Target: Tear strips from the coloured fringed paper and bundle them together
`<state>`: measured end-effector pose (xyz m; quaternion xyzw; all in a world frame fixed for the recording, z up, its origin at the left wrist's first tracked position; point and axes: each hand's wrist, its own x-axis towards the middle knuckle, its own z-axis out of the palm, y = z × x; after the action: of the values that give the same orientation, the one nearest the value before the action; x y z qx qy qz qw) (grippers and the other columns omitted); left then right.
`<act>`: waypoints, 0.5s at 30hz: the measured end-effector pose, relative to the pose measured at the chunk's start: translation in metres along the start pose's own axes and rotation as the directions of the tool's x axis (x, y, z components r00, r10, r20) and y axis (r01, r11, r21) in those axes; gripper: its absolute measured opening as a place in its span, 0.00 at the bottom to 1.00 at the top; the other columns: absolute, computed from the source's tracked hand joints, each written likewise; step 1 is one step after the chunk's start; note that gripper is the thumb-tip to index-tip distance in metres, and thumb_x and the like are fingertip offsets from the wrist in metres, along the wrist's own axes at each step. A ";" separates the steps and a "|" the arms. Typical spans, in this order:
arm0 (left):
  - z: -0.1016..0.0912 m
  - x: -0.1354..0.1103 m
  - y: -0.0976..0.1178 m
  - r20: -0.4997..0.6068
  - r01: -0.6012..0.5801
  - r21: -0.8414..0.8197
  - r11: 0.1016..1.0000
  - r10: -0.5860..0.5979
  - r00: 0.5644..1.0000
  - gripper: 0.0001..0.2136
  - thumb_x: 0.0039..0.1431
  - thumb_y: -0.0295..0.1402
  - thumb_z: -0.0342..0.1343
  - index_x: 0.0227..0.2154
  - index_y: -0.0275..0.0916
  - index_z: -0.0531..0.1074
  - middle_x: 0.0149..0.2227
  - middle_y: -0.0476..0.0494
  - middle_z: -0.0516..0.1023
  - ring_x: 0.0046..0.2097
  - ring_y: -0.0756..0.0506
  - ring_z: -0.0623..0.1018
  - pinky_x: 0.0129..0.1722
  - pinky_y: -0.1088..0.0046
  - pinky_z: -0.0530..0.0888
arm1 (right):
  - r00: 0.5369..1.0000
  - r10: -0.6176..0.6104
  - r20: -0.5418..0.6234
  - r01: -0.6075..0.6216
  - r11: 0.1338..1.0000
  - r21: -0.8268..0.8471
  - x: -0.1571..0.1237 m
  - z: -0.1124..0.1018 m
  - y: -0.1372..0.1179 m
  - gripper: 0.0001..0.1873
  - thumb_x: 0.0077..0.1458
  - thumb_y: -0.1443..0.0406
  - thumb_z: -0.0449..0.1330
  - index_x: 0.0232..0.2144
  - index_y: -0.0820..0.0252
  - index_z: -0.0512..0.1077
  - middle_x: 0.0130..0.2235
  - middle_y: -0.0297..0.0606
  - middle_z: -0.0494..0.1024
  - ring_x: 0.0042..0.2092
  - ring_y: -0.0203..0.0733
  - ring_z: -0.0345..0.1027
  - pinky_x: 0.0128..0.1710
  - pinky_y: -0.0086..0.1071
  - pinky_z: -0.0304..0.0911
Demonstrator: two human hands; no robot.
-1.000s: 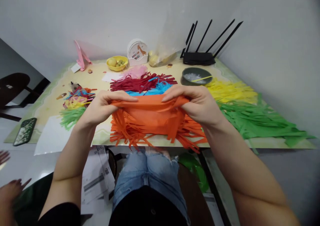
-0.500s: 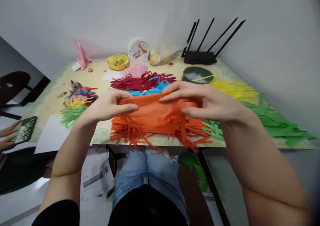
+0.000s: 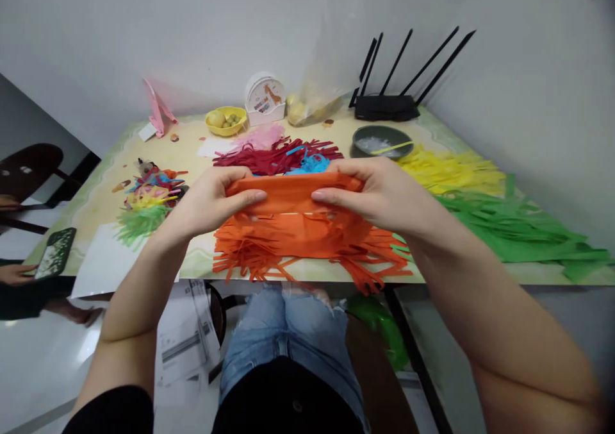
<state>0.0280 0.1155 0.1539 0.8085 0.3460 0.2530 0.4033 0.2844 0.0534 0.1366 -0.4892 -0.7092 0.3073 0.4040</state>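
My left hand (image 3: 214, 198) pinches the left end of a folded strip of orange fringed paper (image 3: 287, 193), thumb in front and fingers behind. At the other end my right hand (image 3: 384, 195) grips it the same way. The strip is raised a little and stretched level between both hands. Below it, a layer of orange fringe (image 3: 300, 236) lies at the table's front edge, its cut ends spread to both sides; whether it joins the held strip I cannot tell. Just behind are blue fringe (image 3: 312, 163) and dark red fringe (image 3: 269, 157).
Yellow fringe (image 3: 451, 171) and green fringe (image 3: 519, 229) lie to the right, near a dark bowl (image 3: 383, 153). A black router (image 3: 387, 108) stands behind. At left are a multicoloured fringed bundle (image 3: 151, 197), white paper (image 3: 103, 261), and another person's hand (image 3: 18, 274) by a phone (image 3: 55, 252).
The orange paper's upper part has been folded into a narrower strip and lifted off the fringe below. My right hand has closed in around its end. The other person's hands have shifted at the phone.
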 end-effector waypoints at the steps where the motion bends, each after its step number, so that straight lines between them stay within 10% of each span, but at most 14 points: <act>1: 0.001 0.000 0.000 0.010 0.009 -0.057 0.998 -0.009 1.000 0.17 0.57 0.44 0.64 0.24 0.37 0.68 0.22 0.51 0.70 0.23 0.51 0.73 0.20 0.79 0.67 | 1.000 -0.003 -0.015 0.003 1.000 0.024 -0.001 0.001 0.000 0.13 0.54 0.60 0.67 0.23 0.60 0.73 0.23 0.32 0.74 0.24 0.33 0.65 0.22 0.27 0.57; 8: 0.007 -0.007 -0.010 -0.048 -0.026 -0.344 0.939 0.010 0.999 0.13 0.57 0.39 0.67 0.41 0.37 0.78 0.29 0.47 0.79 0.24 0.51 0.77 0.24 0.78 0.73 | 0.991 -0.010 -0.134 0.048 0.957 0.285 -0.012 0.013 0.009 0.06 0.55 0.65 0.65 0.37 0.56 0.80 0.28 0.32 0.78 0.25 0.35 0.71 0.26 0.29 0.69; 15: 0.009 -0.012 -0.027 -0.027 -0.116 -0.432 0.894 0.116 0.993 0.05 0.58 0.33 0.65 0.33 0.41 0.85 0.32 0.41 0.82 0.28 0.50 0.79 0.29 0.76 0.78 | 0.983 0.019 -0.180 0.066 0.890 0.451 -0.018 0.025 0.019 0.06 0.49 0.72 0.61 0.24 0.58 0.75 0.23 0.30 0.75 0.24 0.33 0.69 0.26 0.26 0.67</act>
<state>0.0166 0.1135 0.1255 0.7179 0.2325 0.3472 0.5569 0.2742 0.0419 0.1037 -0.3981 -0.5839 0.4146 0.5734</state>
